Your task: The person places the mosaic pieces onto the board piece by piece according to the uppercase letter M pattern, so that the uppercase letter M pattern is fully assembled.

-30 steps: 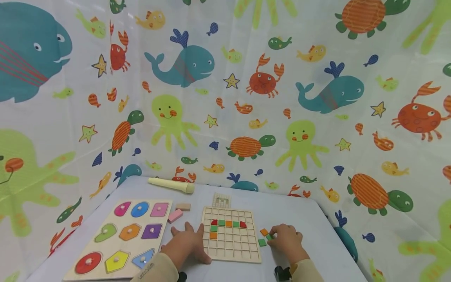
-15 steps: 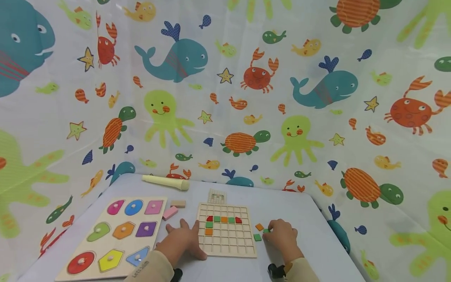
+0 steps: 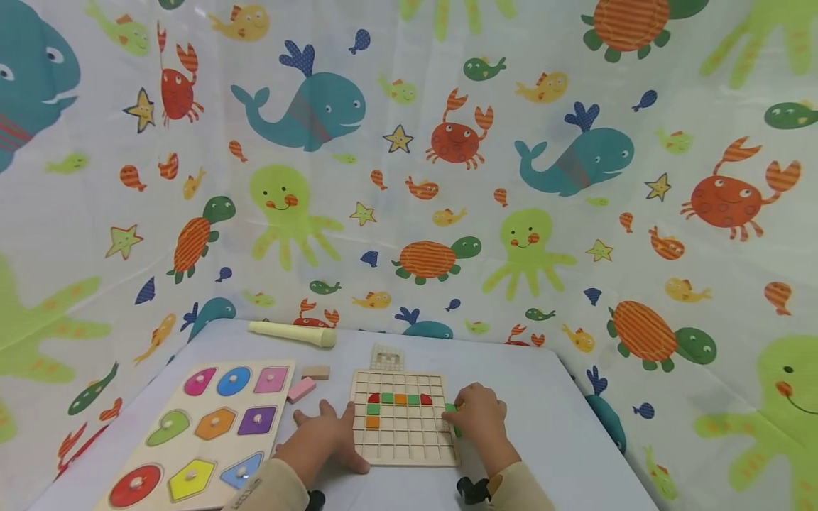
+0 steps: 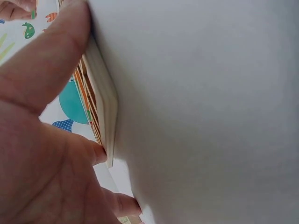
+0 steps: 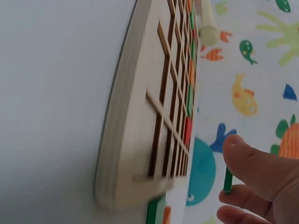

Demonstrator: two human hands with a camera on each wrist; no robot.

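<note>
A wooden grid board (image 3: 418,441) lies on the table, with green, orange and red tiles in a row and two more tiles under its left end. My left hand (image 3: 321,438) rests at the board's left side, fingers spread; in the left wrist view the thumb and a finger touch the board's edge (image 4: 108,116). At the board's right edge, my right hand (image 3: 483,420) pinches a small green tile (image 5: 228,180) between thumb and finger, above the table. Another green tile (image 5: 156,211) lies beside the board, and an orange tile (image 5: 167,214) shows behind it.
A shape puzzle board (image 3: 207,394) with knobbed pieces lies at the left. Behind the grid board are a small pattern card (image 3: 387,357), a pink block (image 3: 302,389), a plain wooden block (image 3: 316,372) and a pale yellow toy microphone (image 3: 290,333). A printed curtain (image 3: 409,177) surrounds the table.
My right hand has picked up a green tile from the loose ones and moved left to the board's right edge. The left hand stays at the board. The head view has shifted slightly right.
</note>
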